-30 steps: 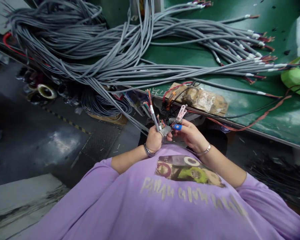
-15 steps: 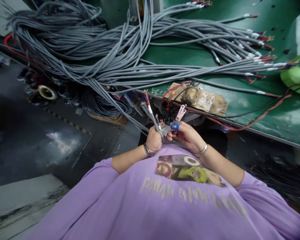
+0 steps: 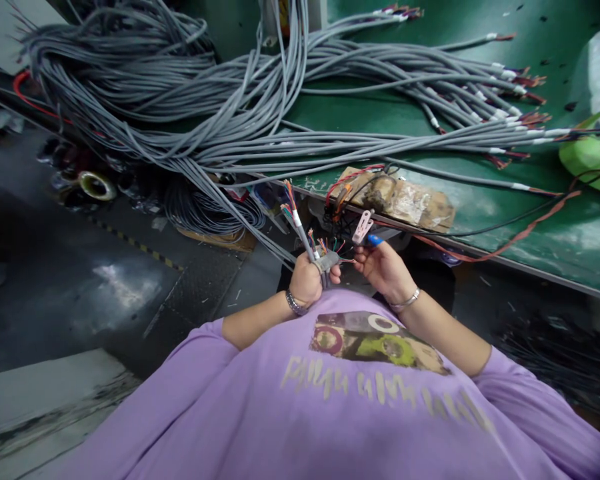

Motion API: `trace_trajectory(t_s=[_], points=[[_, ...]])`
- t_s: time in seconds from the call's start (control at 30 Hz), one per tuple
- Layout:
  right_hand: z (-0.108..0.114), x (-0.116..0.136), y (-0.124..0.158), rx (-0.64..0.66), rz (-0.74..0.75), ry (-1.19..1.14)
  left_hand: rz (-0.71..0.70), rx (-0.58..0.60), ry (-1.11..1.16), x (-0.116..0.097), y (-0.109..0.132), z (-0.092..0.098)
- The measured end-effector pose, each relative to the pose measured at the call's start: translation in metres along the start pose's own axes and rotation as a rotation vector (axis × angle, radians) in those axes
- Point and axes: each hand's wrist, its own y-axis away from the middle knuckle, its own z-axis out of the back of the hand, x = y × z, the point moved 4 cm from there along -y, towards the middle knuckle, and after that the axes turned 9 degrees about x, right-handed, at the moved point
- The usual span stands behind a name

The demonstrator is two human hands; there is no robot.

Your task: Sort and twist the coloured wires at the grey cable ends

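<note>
My left hand (image 3: 306,280) is closed around several grey cables (image 3: 304,239), whose coloured wire ends fan out above it. Grey tape or wrapping covers the thumb, with thin wires (image 3: 336,245) sticking out beside it. To the right, my right hand (image 3: 384,268) has curled fingers, with blue tape on one of them. Its fingertips meet at the end of a thin wire that runs across from the left hand. A pink clip (image 3: 363,228) stands just above those fingertips; whether they touch it is unclear.
A big bundle of grey cables (image 3: 250,73) lies over the green table (image 3: 505,220). A taped cardboard block (image 3: 415,203) sits at the table's edge, red and black wires beside it. Coiled cable (image 3: 215,210) is below the edge. A bright green object (image 3: 587,157) is at the far right.
My right hand has moved a little to the right, away from my left hand. Its blue-taped finger is now raised. My left hand has stayed nearly in place with the cables.
</note>
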Motion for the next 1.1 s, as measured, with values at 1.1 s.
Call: trace_trajectory(t_s=[1.1], points=[[-0.03,0.026,-0.014,0.134,0.153,0.044,0.116,0.246,-0.069,-0.014,-0.014,-0.024]])
